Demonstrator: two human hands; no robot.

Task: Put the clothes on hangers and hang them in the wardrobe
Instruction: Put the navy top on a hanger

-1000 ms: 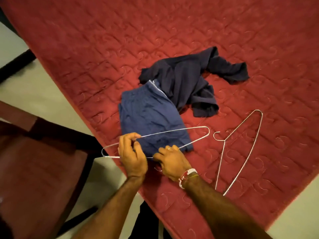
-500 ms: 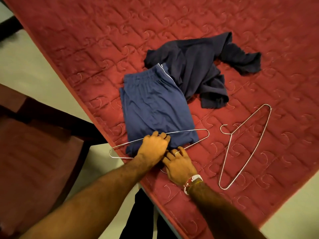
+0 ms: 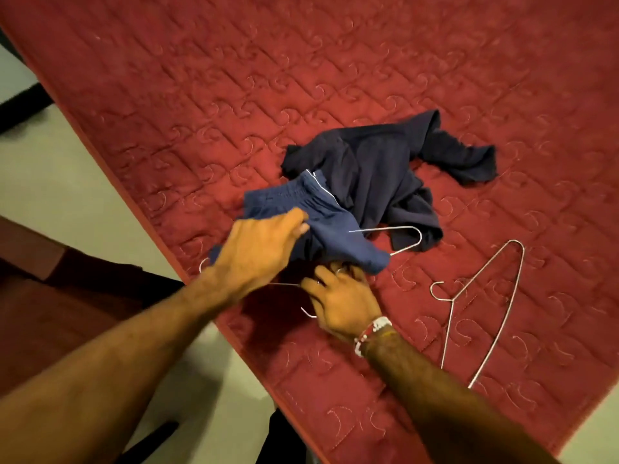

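Shorts (image 3: 328, 226), blue, lie bunched near the edge of a red quilted mattress (image 3: 234, 95); all positions below are taken from the shorts.

Threaded through them is a wire hanger (image 3: 385, 228). One rounded end sticks out on their right side. A short bit of the other end shows at their left. The hook pokes out just below them.

On top of the shorts lies the left hand (image 3: 258, 249), fingers curled into the cloth and gripping a fold towards the waistband.

Just below the shorts sits the right hand (image 3: 341, 299). Its fingers are bent, with the tips tucked under the hem, and it closes over the hanger's wire beside the hook. A beaded band (image 3: 373, 333) circles that wrist.

Touching the shorts on their upper right is a crumpled dark navy garment (image 3: 378, 169).

Right of the shorts and apart from them, a second hanger (image 3: 452, 300) lies bare on the mattress, hook end nearest them.

Left of the shorts, off the mattress, a brown chair (image 3: 67, 329) stands on pale floor (image 3: 67, 195).
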